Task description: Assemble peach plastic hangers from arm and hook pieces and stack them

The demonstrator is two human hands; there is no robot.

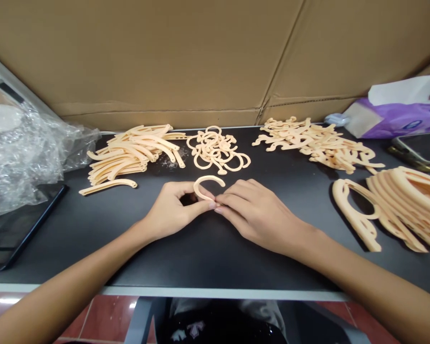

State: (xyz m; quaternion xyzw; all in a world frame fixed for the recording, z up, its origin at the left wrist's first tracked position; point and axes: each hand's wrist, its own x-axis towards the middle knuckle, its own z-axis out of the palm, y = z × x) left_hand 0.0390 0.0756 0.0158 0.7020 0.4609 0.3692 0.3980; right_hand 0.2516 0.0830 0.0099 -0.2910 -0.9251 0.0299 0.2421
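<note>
A cream C-shaped plastic hook (199, 183) stands up between my hands, its curve rising above the fingertips. My left hand (172, 210) pinches its lower part between thumb and fingers. Closed together, the fingers of my right hand (252, 210) meet the hook's lower end; whether they also hold a smaller part is hidden. Just beyond lies a loose heap of similar hooks (218, 148). Left of that heap are stacked long curved strips (129, 155), with one strip (108, 186) lying apart in front. Wavy cream pieces (311, 141) are piled at the back right.
Assembled-looking cream hangers (408, 200) are stacked at the right. Behind them are a phone (423, 149) and a purple tissue pack (397, 117). Clear plastic wrap (28, 153) and a dark tablet (17, 239) lie left. Cardboard (165, 57) walls the back of the black table (186, 267).
</note>
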